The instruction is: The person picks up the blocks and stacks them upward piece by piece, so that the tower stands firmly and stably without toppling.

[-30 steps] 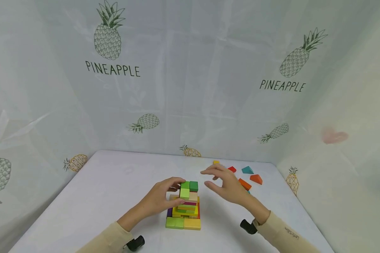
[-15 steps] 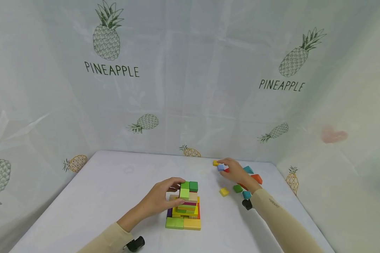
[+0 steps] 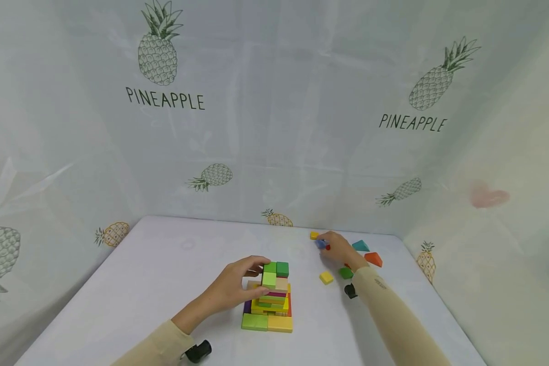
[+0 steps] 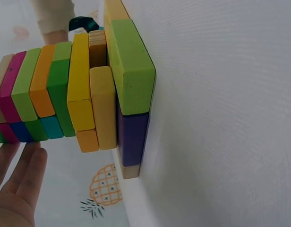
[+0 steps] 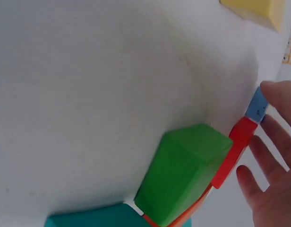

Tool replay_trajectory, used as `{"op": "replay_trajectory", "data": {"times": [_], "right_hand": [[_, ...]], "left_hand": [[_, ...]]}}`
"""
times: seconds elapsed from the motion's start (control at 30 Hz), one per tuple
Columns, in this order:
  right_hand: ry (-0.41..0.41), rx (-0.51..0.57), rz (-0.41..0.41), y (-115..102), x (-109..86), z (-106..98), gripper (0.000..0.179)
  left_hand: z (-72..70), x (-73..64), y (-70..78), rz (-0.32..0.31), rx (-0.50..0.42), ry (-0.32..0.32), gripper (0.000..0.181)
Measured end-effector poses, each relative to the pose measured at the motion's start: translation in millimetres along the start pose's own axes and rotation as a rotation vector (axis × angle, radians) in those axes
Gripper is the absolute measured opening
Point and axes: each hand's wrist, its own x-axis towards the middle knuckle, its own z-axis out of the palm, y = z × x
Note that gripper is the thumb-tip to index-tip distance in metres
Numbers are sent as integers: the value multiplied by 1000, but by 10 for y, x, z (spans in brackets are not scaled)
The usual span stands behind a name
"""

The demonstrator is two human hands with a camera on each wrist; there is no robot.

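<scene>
A stepped tower of coloured wooden blocks (image 3: 280,306) stands on the table. My left hand (image 3: 234,283) steadies its top from the left, thumb at the front and fingers behind, around the light green blocks (image 3: 269,279). In the left wrist view, layers of yellow, green, orange and magenta blocks rise from a wider base with a purple block (image 4: 132,137). Farther off to the right, my right hand (image 3: 340,249) pinches a small blue block (image 5: 257,105) between thumb and forefinger. A red block (image 5: 234,147) lies right beside it, its other fingers spread close by.
Around the right hand lie a yellow block (image 3: 327,277), a green block (image 3: 346,273), a teal block (image 3: 360,245) and an orange block (image 3: 373,259). Another yellow block (image 3: 314,235) sits near the back edge. A pineapple-print curtain (image 3: 274,127) encloses the table (image 3: 187,254).
My right hand has gone from beside the tower to the loose blocks at the back right and taken hold of the blue block, which now tilts. The left hand has stayed at the tower.
</scene>
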Motion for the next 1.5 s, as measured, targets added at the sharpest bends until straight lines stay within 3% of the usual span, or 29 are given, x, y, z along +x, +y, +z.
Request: {"op": "replay_trajectory", "data": {"times": [0.33, 0.47, 0.63, 0.9, 1.1, 1.27, 1.5], "right_hand": [[9, -42, -65, -160, -82, 41, 29], [-12, -27, -92, -226, -172, 25, 29], [28, 24, -176, -315, -320, -19, 32], [143, 148, -356, -962, -835, -305, 32], [177, 189, -469, -1427, -1168, -412, 30], [161, 189, -491, -1660, -1264, -356, 28], [134, 182, -474, -1771, -1273, -254, 28]], "left_hand": [[11, 2, -18, -4, 2, 2, 61], [16, 1, -21, -3, -3, 4, 60], [25, 6, -16, -3, -4, 4, 60], [31, 8, -20, -6, 11, 5, 60], [13, 4, -17, -8, 2, 6, 60], [1, -6, -23, -8, -7, 2, 59], [-13, -10, 4, 2, -14, -7, 58]]}}
